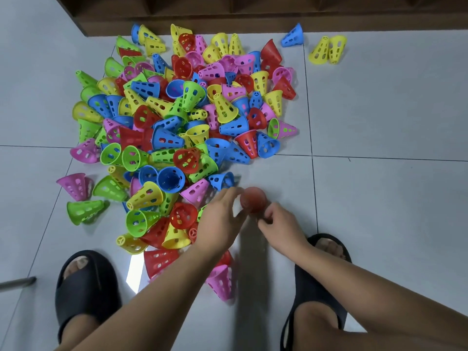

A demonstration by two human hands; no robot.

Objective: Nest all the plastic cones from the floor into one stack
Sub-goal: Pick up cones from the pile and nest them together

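A big heap of perforated plastic cones (177, 117) in red, blue, green, yellow and pink lies on the tiled floor ahead of me. In front of the heap a red cone (253, 200), smeared by motion, is held between both hands. My right hand (281, 224) pinches its near side with curled fingers. My left hand (220, 219) reaches in from the left, fingers and thumb spread beside the cone's left edge; blur hides whether they grip it. A red cone (160, 263) and a pink cone (222, 282) lie under my left forearm.
My feet in black slippers stand at the left (86, 287) and right (321, 274). A dark wooden base (202, 19) runs along the back. A blue cone (293, 36) and two yellow cones (328, 49) lie apart at the back right. A grey bar (17, 282) enters at left.
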